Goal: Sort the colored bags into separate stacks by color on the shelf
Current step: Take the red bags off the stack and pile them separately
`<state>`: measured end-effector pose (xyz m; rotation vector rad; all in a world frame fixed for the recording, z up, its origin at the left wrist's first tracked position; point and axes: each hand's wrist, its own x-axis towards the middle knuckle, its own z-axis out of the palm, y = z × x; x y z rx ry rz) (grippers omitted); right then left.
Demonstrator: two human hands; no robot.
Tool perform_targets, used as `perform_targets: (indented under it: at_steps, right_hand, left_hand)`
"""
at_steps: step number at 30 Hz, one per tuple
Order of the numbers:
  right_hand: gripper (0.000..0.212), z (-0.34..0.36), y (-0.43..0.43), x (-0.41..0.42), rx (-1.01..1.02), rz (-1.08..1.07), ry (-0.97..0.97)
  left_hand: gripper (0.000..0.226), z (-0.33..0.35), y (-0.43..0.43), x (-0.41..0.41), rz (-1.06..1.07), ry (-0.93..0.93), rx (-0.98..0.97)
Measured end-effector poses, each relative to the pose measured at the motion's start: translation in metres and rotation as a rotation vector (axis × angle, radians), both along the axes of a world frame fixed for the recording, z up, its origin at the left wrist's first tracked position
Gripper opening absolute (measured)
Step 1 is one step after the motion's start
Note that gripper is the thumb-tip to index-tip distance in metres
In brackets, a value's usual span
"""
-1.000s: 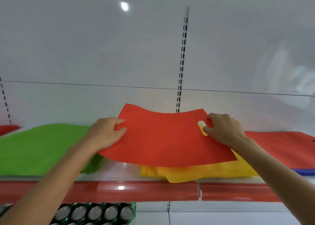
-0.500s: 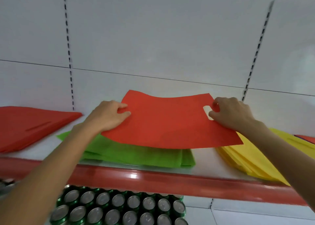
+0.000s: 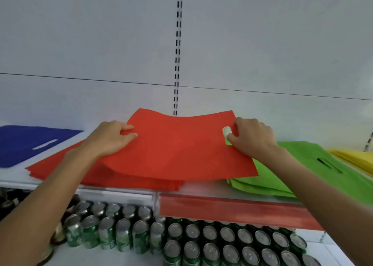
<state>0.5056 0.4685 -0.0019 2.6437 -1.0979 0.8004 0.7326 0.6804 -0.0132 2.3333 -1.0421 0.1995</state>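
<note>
Blue bag (image 3: 22,142): flat, far left of shelf (image 3: 222,207)
Red stack (image 3: 131,180): beside blue bag
Left hand (image 3: 110,137): fingers curled, pinching left edge of red bag (image 3: 179,150)
Red bag: held over red stack, right corner overlapping green stack (image 3: 323,175)
Right hand (image 3: 252,138): gripping red bag at its handle cut-out
Green stack: right of red stack
Yellow stack (image 3: 355,159): far right

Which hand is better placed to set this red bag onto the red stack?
Probably left. The left hand grips the red bag right above the red stack; the right hand holds the handle end out over the green stack.
</note>
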Motion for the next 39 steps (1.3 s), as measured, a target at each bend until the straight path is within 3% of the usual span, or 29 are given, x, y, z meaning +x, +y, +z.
perform_targets:
  at_steps: [12,22,30,39]
  right_hand:
    - [0.030,-0.037,0.082,0.113,0.078,0.067,0.144]
    - [0.031,-0.048,0.090,0.121,0.202,0.035,0.129]
    - [0.020,-0.043,0.095,0.123,0.290,0.035,0.117]
    - [0.016,-0.045,0.103,0.131,0.219,0.034,0.151]
  left_hand:
    - [0.041,-0.037,0.083,0.104,0.111,0.047,0.222]
    - [0.048,-0.042,0.086,0.120,0.135,0.022,0.231]
    - [0.056,-0.041,0.085,0.112,0.115,0.026,0.185]
    - [0.050,-0.039,0.086,0.119,0.081,0.075,0.210]
